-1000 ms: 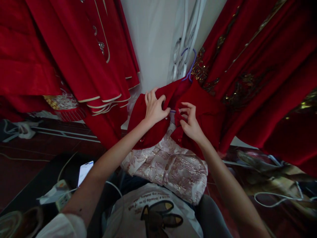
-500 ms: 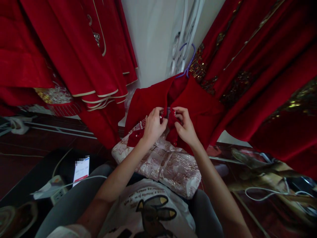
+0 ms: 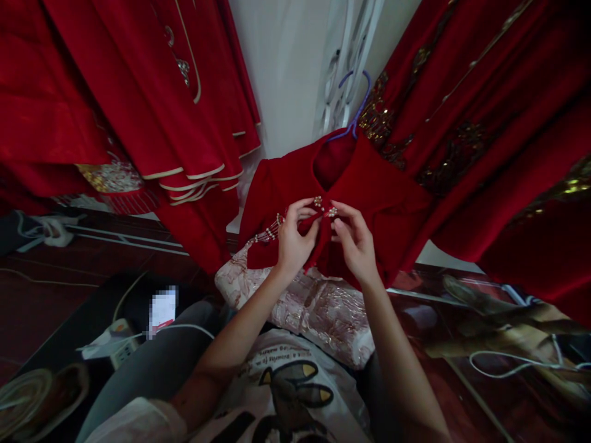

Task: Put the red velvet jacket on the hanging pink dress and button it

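A short red jacket (image 3: 286,178) on a purple hanger (image 3: 358,117) lies spread in front of me, its lower part over a pale pink brocade bundle (image 3: 318,307) on my lap. My left hand (image 3: 297,237) pinches one front edge of the jacket, beside a jewelled button (image 3: 317,201). The opposite edge is gripped by my right hand (image 3: 354,240), close to a second jewelled button (image 3: 332,211). Both edges meet between my fingertips below the neck opening. Beaded fringe (image 3: 270,231) hangs on the jacket just left of my left hand.
Red garments with pale piping (image 3: 184,123) hang at the left, and sequinned red garments (image 3: 462,135) at the right. A white metal rack (image 3: 339,74) stands behind. A lit phone (image 3: 162,307) and a power strip (image 3: 122,344) with a white cable lie at lower left.
My hands have brought the jacket's two front edges together, closing the gap between them. The jewelled buttons now show clearly at my fingertips. The view has shifted slightly.
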Motion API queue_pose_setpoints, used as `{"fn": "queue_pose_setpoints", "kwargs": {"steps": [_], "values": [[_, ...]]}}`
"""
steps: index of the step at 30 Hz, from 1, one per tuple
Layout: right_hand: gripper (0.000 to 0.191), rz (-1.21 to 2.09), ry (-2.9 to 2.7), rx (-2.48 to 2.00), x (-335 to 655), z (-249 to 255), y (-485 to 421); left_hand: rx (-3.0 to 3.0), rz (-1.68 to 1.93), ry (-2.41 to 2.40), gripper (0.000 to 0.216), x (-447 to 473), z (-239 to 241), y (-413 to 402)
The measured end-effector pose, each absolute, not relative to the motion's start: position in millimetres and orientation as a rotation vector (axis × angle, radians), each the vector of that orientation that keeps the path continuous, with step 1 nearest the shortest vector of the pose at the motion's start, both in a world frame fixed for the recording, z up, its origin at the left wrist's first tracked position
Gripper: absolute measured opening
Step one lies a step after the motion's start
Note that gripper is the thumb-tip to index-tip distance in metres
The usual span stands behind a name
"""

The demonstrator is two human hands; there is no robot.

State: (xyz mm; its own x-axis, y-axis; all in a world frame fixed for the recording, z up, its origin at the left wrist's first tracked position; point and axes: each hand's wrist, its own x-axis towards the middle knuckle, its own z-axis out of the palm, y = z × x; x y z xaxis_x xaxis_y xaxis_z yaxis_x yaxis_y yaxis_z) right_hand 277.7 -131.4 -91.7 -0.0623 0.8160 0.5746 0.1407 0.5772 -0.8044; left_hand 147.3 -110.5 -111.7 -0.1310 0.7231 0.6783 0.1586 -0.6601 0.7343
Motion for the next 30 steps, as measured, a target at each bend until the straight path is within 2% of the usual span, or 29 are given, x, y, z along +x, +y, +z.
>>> {"fn": "queue_pose_setpoints", "kwargs": {"steps": [3, 7, 19, 30], "values": [[0.028, 0.676, -1.52, -0.851, 276, -89, -125, 1.658, 1.91, 0.962, 0.024, 146, -107, -112], [0.027, 0.649, -1.544, -0.833, 274, -89, -115, 1.698, 1.804, 0.977, 0.017, 140, -103, -111], [0.019, 0.31, -1.531, -0.852, 270, -81, -101, 2.142, 1.535, 0.855, 0.027, 120, -78, -91], [0.018, 0.164, -1.49, -0.895, 264, -77, -106, 2.402, 1.228, 0.918, 0.02, 109, -58, -92]]}}
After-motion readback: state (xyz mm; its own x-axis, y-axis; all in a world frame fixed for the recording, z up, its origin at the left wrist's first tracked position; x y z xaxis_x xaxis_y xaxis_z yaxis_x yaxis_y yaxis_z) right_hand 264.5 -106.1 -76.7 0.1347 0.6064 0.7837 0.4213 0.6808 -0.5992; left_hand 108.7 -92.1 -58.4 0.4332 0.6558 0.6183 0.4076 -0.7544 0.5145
